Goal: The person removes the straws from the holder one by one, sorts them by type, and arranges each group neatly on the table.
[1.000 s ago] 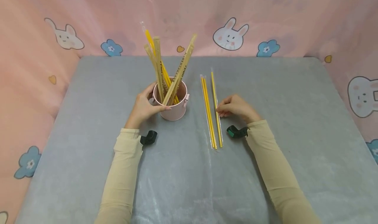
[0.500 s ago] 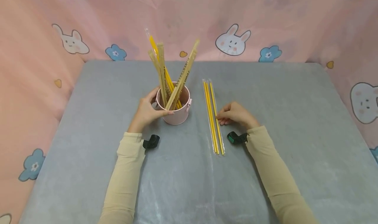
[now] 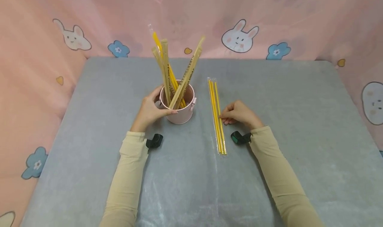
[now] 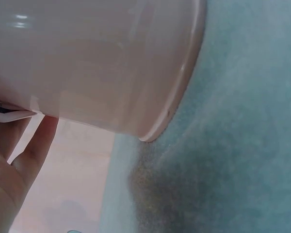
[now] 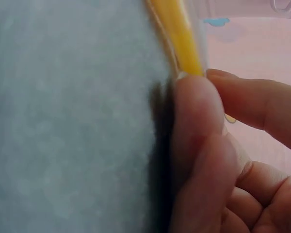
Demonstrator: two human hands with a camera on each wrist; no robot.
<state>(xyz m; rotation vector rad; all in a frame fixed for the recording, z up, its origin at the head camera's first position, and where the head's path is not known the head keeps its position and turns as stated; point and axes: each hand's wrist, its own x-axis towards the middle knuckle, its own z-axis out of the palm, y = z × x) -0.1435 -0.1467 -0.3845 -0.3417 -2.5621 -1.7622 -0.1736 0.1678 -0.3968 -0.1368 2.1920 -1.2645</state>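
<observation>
My left hand [image 3: 147, 111] grips a small pink bucket [image 3: 181, 117], thumb along its near rim and fingers round the left side. In the left wrist view, fingertips touch the bucket's wall [image 4: 102, 63] by a small handle. Several paper-wrapped straws [image 3: 165, 70] and some yellow straws [image 3: 158, 42] in clear wrap stick up out of it. On the table to its right, yellow straws [image 3: 213, 102] in clear sleeves lie side by side. With thumb and forefinger, my right hand [image 3: 240, 114] pinches the rightmost yellow straw [image 3: 223, 139], seen close up in the right wrist view.
A grey cloth-like surface covers the table [image 3: 185, 183]. Behind it and along the sides hangs a pink curtain [image 3: 185, 17] printed with rabbits and flowers. A black wrist camera [image 3: 154, 141] sits by the left cuff, another black camera [image 3: 240, 138] by the right.
The rightmost yellow straw, pinched by my right hand, has moved left and now lies against the other straws. My left hand stays on the bucket. The head view has shifted slightly.
</observation>
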